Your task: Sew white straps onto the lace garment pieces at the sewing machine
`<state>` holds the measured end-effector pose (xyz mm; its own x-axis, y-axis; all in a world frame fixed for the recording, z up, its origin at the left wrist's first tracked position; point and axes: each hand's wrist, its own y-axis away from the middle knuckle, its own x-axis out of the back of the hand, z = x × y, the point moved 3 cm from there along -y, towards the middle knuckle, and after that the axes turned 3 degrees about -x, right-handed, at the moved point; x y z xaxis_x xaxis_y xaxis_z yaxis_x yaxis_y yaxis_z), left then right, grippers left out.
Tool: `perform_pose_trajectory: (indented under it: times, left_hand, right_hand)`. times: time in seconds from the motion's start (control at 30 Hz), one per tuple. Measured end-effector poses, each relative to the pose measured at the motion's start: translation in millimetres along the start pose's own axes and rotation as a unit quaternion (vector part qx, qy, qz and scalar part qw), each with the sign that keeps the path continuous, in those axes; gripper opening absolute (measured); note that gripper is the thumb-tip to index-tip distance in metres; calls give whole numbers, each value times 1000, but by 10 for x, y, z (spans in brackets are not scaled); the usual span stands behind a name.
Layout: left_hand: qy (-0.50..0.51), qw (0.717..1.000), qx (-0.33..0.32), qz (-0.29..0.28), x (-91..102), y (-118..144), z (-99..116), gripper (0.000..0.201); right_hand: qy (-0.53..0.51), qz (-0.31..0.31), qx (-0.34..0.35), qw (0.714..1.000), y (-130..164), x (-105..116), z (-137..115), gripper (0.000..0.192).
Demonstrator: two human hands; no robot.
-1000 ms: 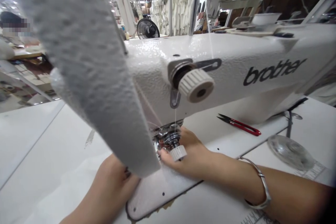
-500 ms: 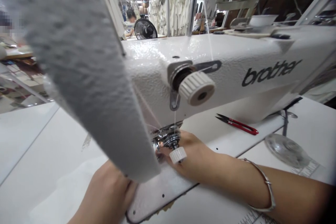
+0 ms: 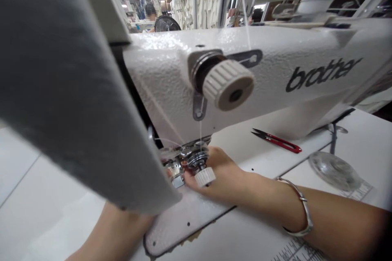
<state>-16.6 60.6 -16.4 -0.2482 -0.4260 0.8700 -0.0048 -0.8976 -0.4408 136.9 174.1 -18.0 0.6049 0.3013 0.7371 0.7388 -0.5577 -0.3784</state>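
A white sewing machine (image 3: 171, 89) marked "brother" fills the middle of the view. My right hand (image 3: 223, 169) reaches behind its small lower tension knob (image 3: 206, 176), close to the presser foot (image 3: 177, 173). Its thumb shows near the foot, but the other fingers are mostly hidden. My left hand (image 3: 128, 224) comes up from the lower left and passes behind the machine's grey-white end cover (image 3: 92, 110), which hides nearly all its fingers. What either hand holds is out of sight. Pale, blurred white fabric (image 3: 58, 228) lies left of my left hand. Thread runs down to the lower tension knob.
Red-handled thread snips (image 3: 277, 140) lie on the machine bed, right of my right hand. Beyond them is a clear round plastic object (image 3: 335, 171). A printed ruler scale (image 3: 294, 248) marks the table's front. Behind the machine stand a black fan (image 3: 167, 23) and a person.
The view has shifted, so the end cover looks larger and hides more of my left hand. That hand sits farther behind the cover. My right hand stays by the presser foot.
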Motion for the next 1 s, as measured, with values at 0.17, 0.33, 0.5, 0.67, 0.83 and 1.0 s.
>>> perform_pose_trajectory:
  times: [0.17,0.33,0.5,0.67,0.83,1.0]
  left_hand:
    - [-4,1000,13,-16,23,-6,42,22]
    - [-34,998,-44,-14,40,-40,136,28]
    - [-10,999,-22,-22,33,34,57,23]
    - [6,999,0,-48,9,103,-42,19]
    - [-1,998,29,-56,19,86,-51,20]
    - [5,997,45,-55,-1,86,-73,22]
  right_hand:
    - [15,-27,93,995,-25,-49,50,10]
    - [128,-50,178,974,-6,-88,48,22]
    - [141,-28,219,965,-4,-44,16,21]
    - [190,-55,252,947,7,-8,-1,20]
    - [129,-58,226,964,16,2,37,20]
    - [23,-59,113,992,-17,-3,52,14]
